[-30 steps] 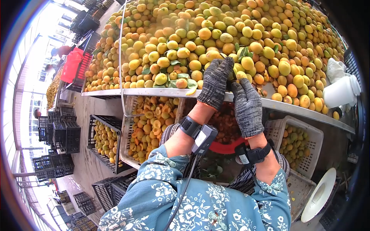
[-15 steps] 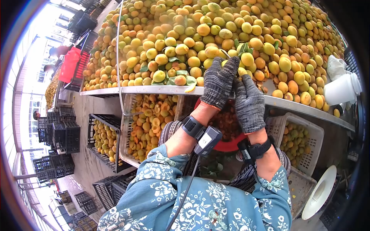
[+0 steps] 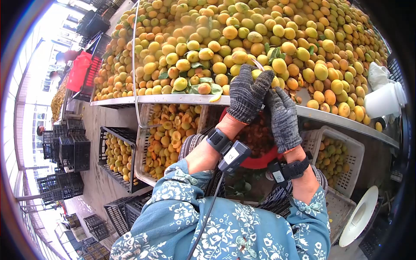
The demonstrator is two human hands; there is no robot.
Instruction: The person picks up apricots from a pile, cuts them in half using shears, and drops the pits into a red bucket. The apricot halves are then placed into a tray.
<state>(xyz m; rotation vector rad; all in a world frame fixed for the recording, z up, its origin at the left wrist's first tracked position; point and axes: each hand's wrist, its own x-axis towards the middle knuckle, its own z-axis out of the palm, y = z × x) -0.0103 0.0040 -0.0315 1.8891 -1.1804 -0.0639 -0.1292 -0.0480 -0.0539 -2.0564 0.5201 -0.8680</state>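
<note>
My left hand, in a dark grey knitted glove, is closed at the front edge of a heap of apricots. A thin knife blade sticks up past its fingers. Close beside it, my right hand, gloved alike, has its fingers curled together by the left thumb. Whatever lies in the right fingers is mostly hidden; a little yellow shows at their tips. Under both hands stands a red basin with split apricot pieces, partly covered by my wrists.
The metal table edge runs below the heap. White crates with apricots stand at left and right, a black crate farther left. A white bucket lies tipped at right, above a white hat-like disc.
My hands have shifted slightly, with the right hand a little lower and to the right. More of the knife blade shows above the left fingers.
</note>
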